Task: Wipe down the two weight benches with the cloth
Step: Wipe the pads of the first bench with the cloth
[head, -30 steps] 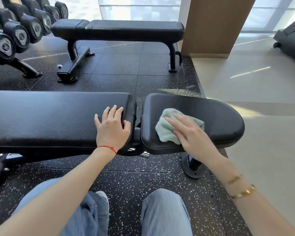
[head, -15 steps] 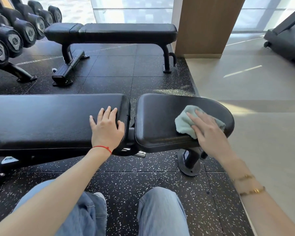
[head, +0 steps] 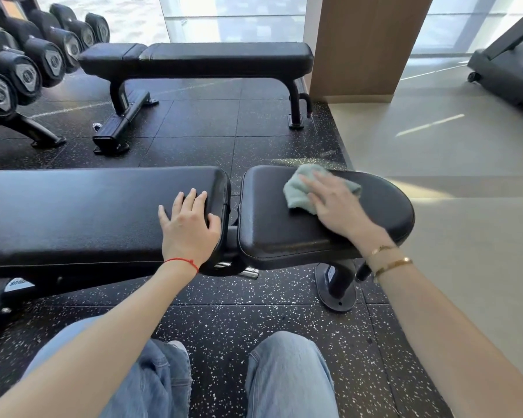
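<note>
Two benches are in view, and you are working the near bench (head: 103, 212); the far bench (head: 200, 60) stands well apart across the rubber floor, beside the dumbbell rack (head: 27, 64). Your right hand (head: 335, 206) lies flat with straight fingers on the cloth (head: 296, 188), pressing it to the seat pad (head: 284, 233) near the pad's far edge — nothing is pinched or curled round. Your left hand (head: 191, 227) rests open on the right end of the long back pad, steadying you. By my judgement the seat pad is mid-wipe. Next you need to sweep towards the rounded right end and the near edge, then cross the gap to the long pad, which means lifting your left hand clear. A white label (head: 18, 285) on the frame at lower left carries blue writing — too blurred to read; the dumbbell end caps are likewise illegible.
</note>
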The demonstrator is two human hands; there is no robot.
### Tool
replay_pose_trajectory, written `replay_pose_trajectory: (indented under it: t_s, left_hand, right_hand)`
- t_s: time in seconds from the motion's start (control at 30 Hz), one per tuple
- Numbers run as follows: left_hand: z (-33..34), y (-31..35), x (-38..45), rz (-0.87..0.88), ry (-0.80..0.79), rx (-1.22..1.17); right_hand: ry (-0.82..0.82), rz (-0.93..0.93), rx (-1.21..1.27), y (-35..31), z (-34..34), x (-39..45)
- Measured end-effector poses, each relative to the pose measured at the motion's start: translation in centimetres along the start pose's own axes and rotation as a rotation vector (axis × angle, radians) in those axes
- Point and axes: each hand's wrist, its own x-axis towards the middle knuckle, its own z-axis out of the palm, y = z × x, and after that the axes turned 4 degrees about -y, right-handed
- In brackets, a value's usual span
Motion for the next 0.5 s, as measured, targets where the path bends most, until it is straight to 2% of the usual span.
replay_pose_trajectory:
  t_s: [0.1, 0.2, 0.3, 0.4, 0.5]
  left_hand:
    - [0.0, -0.1, 0.0, 0.005, 0.005, -0.005]
    - [0.0, -0.3, -0.1, 0.014, 0.012, -0.010]
    - [0.1, -0.3, -0.1, 0.019, 0.005, -0.002]
    - [0.0, -0.2, -0.1, 0.017, 0.016, 0.008]
    - [-0.1, -0.1, 0.0, 0.008, 0.026, -0.004]
  right_hand:
    - [-0.056, -0.162, 0.045, -3.9, 0.6, -4.6]
    - [-0.081, -0.247, 0.103, -3.6, -0.5, -7.9]
    - [-0.016, -0.124, 0.116, -0.4, -1.7, -6.1]
    - [0.039, 0.016, 0.051, 1.6, -1.6, -0.1]
    - [0.038, -0.004, 0.021, -0.5, 0.6, 4.4]
